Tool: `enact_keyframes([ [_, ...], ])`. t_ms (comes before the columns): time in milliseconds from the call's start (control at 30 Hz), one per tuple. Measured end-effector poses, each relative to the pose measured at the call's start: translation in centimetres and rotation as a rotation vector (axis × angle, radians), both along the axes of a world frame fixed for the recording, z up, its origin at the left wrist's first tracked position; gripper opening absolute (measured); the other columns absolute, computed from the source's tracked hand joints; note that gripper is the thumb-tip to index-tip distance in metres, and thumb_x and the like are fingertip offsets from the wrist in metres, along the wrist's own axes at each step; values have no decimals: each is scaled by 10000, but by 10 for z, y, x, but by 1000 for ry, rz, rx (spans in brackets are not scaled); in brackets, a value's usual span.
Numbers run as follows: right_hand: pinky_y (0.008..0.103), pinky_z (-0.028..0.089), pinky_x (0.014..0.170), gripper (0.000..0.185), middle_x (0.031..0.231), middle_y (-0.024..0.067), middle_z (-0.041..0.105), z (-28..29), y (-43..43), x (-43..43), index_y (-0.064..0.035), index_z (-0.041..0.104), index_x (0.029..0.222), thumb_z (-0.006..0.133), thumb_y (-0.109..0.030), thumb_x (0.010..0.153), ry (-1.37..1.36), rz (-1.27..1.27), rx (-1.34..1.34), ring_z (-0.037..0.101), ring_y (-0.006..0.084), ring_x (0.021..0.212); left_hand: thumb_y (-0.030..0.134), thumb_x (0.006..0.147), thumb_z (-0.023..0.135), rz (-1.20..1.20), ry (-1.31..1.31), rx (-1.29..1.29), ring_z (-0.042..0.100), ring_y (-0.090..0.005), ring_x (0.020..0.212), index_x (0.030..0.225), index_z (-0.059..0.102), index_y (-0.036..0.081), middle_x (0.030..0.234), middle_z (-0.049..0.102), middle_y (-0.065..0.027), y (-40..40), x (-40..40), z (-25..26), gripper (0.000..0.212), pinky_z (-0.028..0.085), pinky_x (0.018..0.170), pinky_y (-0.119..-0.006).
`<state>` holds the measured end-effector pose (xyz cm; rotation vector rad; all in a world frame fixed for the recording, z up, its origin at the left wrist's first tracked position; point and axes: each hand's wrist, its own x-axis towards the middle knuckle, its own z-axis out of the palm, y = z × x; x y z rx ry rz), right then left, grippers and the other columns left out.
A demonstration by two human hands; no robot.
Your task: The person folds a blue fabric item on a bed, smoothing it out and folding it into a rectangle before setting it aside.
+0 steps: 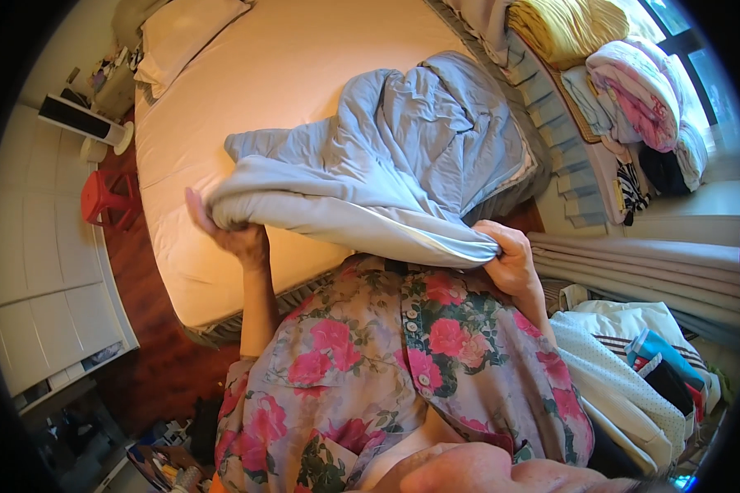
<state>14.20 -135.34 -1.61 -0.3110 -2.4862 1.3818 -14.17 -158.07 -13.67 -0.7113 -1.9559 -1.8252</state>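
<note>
A grey quilt [401,148] lies crumpled over the near right part of the bed [240,105]. Its near edge is raised off the mattress and stretched between my two hands. My left hand [237,237] supports the left end of that edge from below, the fingers partly spread and the palm partly hidden by cloth. At the right end, my right hand [510,254] grips a bunched corner in its fist. A pale strip runs along the lifted edge close to the right hand. The bed wears a smooth, light fitted sheet.
A pillow [182,43] rests at the far left of the bed. On the floor to the left stand a red plastic stool [110,198] and a tower-shaped appliance [77,118]. Folded bedding [632,92] is piled on the window ledge, and clothes [616,376] heap at the right.
</note>
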Motion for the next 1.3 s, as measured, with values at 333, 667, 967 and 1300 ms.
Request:
enact_keyframes([
  [333, 305, 441, 678, 233, 787, 141, 575, -20, -13, -11, 27, 578, 977, 586, -3, 746, -214, 154, -182, 555, 228, 720, 443, 913, 486, -921, -1512, 395, 491, -230, 1158, 1299, 419, 50, 1271, 510, -82, 56, 44, -101, 555, 378, 1009, -372],
  [667, 297, 408, 678, 333, 789, 136, 516, -47, 3, 0, 29, 494, 960, 559, -84, 653, -217, 91, -353, 478, 187, 722, 191, 878, 554, -827, -1152, 749, 446, -255, 1213, 1289, 424, 9, 1287, 496, -136, -6, -1, -41, 468, 322, 1045, -412],
  [967, 307, 243, 1053, 828, 1366, 161, 389, -69, 13, -5, 37, 247, 1394, 657, -338, 781, -292, 347, -705, 346, 204, 1273, 196, 895, 466, -1054, -1465, 1098, 503, -288, 1150, 1209, 501, -1, 1222, 544, -153, -13, 14, -73, 372, 377, 1005, -440],
  [1300, 299, 387, 940, 906, 1242, 206, 455, -103, 7, -84, 32, 174, 1404, 653, -456, 809, -509, 364, -583, 474, 204, 1108, 243, 919, 441, -1111, -1371, 937, 582, -269, 1020, 1162, 525, 4, 1111, 588, -156, 1, 45, -16, 351, 455, 932, -422],
])
